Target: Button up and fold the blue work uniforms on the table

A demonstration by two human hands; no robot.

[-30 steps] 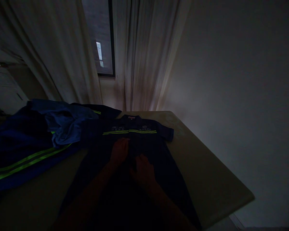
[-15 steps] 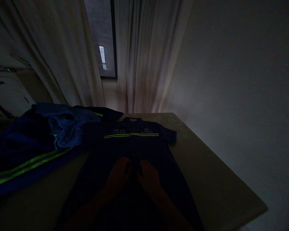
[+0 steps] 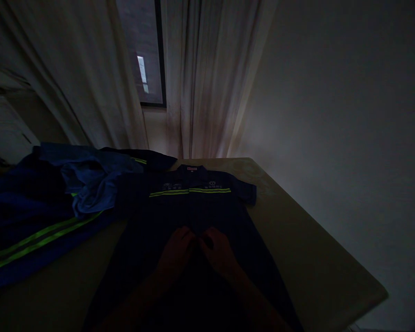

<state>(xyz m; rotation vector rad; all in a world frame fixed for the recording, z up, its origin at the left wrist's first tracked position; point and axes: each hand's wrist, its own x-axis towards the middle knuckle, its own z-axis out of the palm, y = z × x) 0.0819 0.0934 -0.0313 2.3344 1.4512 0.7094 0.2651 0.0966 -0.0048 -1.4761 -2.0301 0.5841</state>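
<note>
A dark navy short-sleeved work shirt (image 3: 207,210) lies face up, its collar toward the far edge. Yellow-green stripes and pale lettering cross its chest. Over the middle of its front, my left hand (image 3: 178,249) has its fingers curled and pinched at the fabric. My right hand (image 3: 219,251) pinches there too, thumb and forefinger bent into a ring. The fingertips of both hands nearly meet along the centre line. Whether a button lies between them is too dark to see.
The shirt lies on a table (image 3: 307,258) whose right edge runs near a pale wall (image 3: 349,138). Piled at the left are a lighter blue garment (image 3: 93,180) and dark blue clothing (image 3: 17,207) with yellow-green stripes. Curtains (image 3: 214,83) hang beyond the table beside a window (image 3: 141,50).
My hands have drawn closer together, their fingertips now nearly touching at the shirt's centre. The view has shifted slightly.
</note>
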